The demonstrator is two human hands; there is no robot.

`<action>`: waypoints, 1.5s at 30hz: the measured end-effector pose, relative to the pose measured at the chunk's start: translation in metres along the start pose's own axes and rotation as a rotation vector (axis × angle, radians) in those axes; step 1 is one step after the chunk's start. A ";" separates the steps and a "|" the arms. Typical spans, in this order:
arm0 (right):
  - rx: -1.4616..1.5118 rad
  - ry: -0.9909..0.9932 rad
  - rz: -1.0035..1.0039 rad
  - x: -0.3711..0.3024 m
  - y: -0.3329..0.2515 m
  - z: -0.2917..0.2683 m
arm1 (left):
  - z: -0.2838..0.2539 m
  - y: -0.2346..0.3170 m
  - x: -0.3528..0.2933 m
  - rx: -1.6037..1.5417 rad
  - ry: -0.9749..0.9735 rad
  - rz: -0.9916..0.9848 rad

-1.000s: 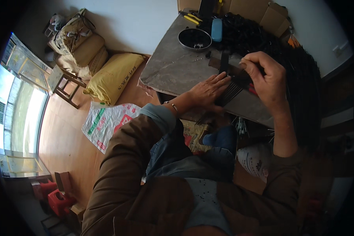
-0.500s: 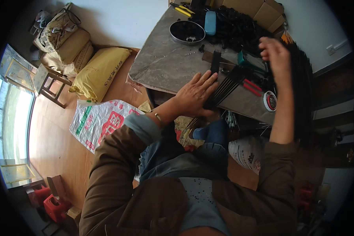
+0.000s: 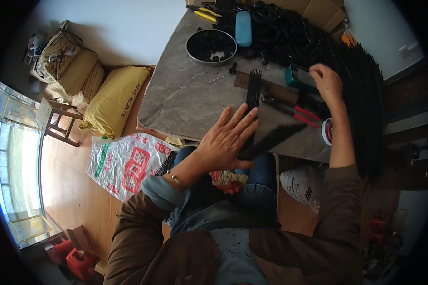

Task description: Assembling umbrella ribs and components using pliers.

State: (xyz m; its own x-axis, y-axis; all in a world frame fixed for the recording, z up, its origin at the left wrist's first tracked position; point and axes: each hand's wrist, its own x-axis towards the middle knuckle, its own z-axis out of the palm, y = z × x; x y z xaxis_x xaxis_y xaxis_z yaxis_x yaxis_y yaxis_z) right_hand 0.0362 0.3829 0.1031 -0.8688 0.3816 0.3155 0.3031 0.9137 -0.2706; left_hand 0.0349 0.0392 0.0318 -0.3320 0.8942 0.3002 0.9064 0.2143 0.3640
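My left hand (image 3: pixel 229 137) lies flat with fingers spread on a narrow bundle of thin black strips (image 3: pixel 254 88) at the table's near edge. A second sheaf of black strips (image 3: pixel 277 140) fans out to the right from beneath that hand. My right hand (image 3: pixel 327 86) is raised beside a teal box (image 3: pixel 296 76), its fingers curled together; whatever is between them cannot be made out. Under the bundle's far end sits a flat brown bar (image 3: pixel 242 80). Red-handled pliers (image 3: pixel 306 117) and a round white-rimmed dish (image 3: pixel 326 131) lie below my right hand.
On the grey table (image 3: pixel 176 99) stand a bowl of black pieces (image 3: pixel 211 46) and a blue case (image 3: pixel 243 28). Black parts (image 3: pixel 290 38) heap up behind, with long black strips (image 3: pixel 366 104) at the right. Yellow-handled pliers (image 3: pixel 205 15) lie at the back. Sacks (image 3: pixel 116 97) rest on the floor.
My right hand has come down a little and its fingers have curled in. The fanned sheaf has swung toward me, away from the bundle. The whole view has shifted slightly.
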 end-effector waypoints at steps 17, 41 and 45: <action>-0.223 -0.013 -0.234 0.013 0.022 -0.024 | -0.004 0.001 0.012 -0.027 -0.179 -0.084; 0.311 -0.142 -0.419 -0.018 -0.064 0.050 | 0.001 -0.004 0.007 -0.033 -0.115 -0.053; 0.325 -0.136 -0.418 -0.018 -0.065 0.051 | 0.003 -0.004 0.007 0.021 -0.114 -0.044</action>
State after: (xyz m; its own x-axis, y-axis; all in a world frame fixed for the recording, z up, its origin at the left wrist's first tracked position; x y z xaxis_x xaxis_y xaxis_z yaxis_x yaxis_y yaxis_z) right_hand 0.0126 0.3100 0.0689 -0.9387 -0.0456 0.3418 -0.1965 0.8852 -0.4217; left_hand 0.0293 0.0458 0.0299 -0.3407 0.9224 0.1822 0.8975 0.2612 0.3554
